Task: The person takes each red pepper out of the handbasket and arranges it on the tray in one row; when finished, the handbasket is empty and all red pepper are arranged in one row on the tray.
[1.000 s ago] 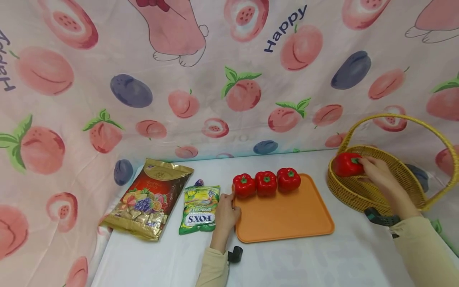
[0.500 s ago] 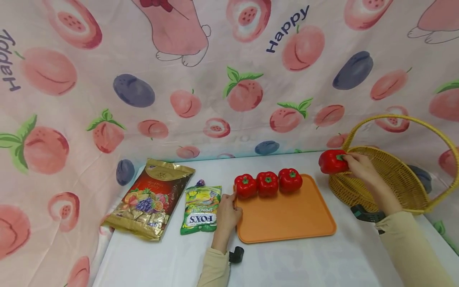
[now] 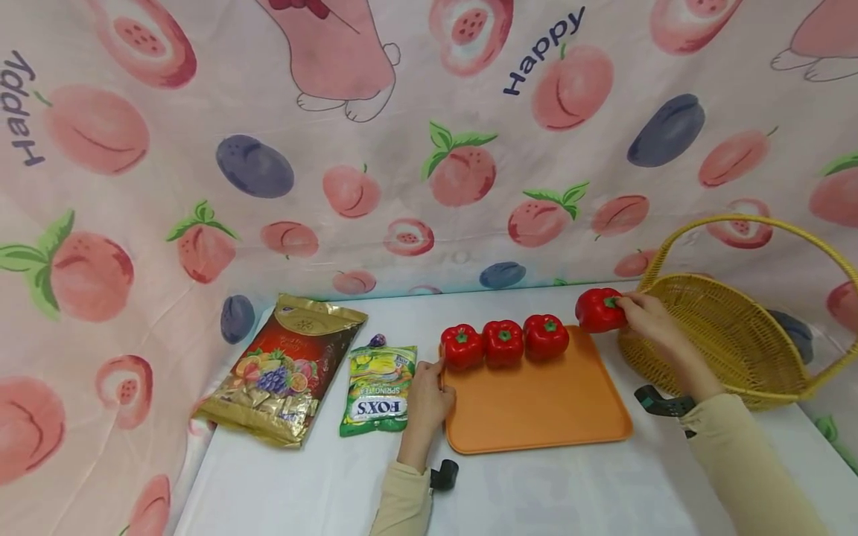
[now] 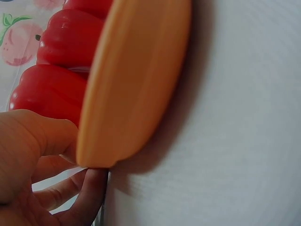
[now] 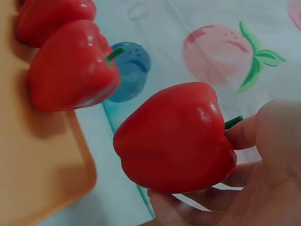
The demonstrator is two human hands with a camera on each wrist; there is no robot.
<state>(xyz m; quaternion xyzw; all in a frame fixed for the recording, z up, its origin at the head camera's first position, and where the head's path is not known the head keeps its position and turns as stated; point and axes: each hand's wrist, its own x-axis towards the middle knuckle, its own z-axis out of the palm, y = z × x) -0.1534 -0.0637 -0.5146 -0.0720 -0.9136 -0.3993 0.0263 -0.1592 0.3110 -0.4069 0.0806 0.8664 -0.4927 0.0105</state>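
Note:
Three red bell peppers stand in a row along the far edge of an orange tray. My right hand grips another red bell pepper near its green stem, in the air by the tray's far right corner. At the tray's left edge, my left hand holds the rim. The left wrist view shows its thumb by the rim and other fingers against the tray's underside.
A yellow wicker basket with a tall handle stands at the right. Left of the tray lie a green Fox's candy bag, a small dark wrapped candy and a large red-gold candy bag. A fruit-print cloth hangs behind.
My right hand has brought the bell pepper out of the basket and leftward to the tray's far right corner. The left hand has stayed on the tray's rim.

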